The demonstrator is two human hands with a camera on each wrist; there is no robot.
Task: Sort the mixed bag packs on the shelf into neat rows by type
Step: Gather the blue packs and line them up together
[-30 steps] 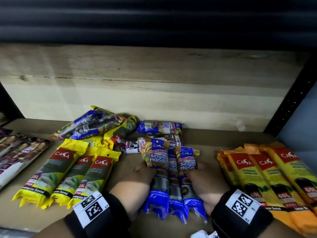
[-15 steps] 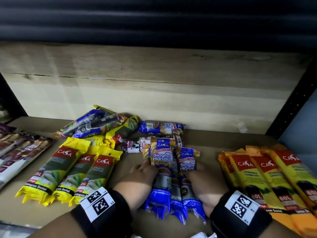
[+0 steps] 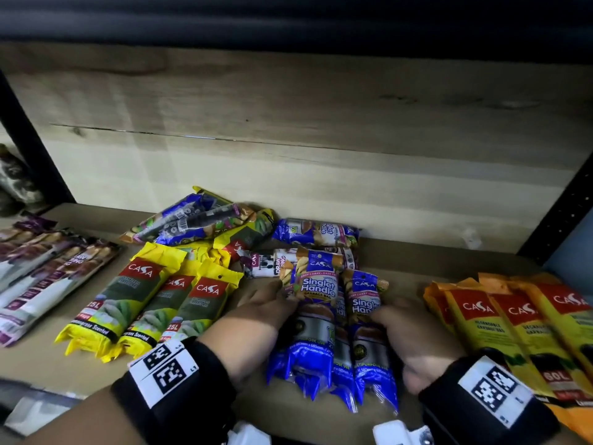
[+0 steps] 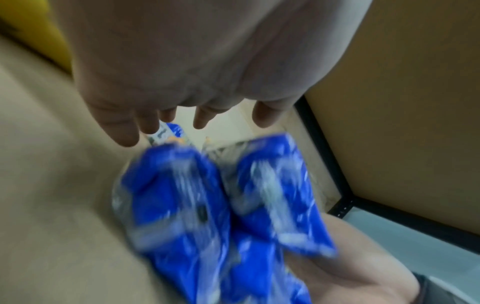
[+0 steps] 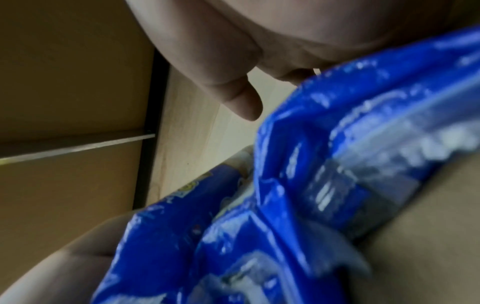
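Three blue "Singlet Handle" packs [image 3: 316, 319] lie lengthwise side by side in the middle of the wooden shelf [image 3: 417, 261]; the left pack overlaps the middle one. My left hand [image 3: 266, 313] presses against their left side with its fingers straight. On the other side, my right hand [image 3: 414, 332] presses with its palm. In the left wrist view the fingers [image 4: 202, 115] are spread above the blurred blue packs [image 4: 207, 205]. The right wrist view shows the blue packs [image 5: 337, 164] against the palm, one finger [image 5: 241, 98] straight and the others hidden.
Three yellow 25L packs [image 3: 150, 309] lie in a row on the left, purple-and-white packs [image 3: 41, 277] beyond them. Orange 60L packs [image 3: 513, 326] line the right. A mixed pile [image 3: 199, 226], a crosswise blue pack [image 3: 316, 232] and a drawstring pack [image 3: 269, 263] lie at the back.
Both hands have pushed the blue packs closer together, and the left pack now rides over the middle one. The view has moved nearer the shelf.
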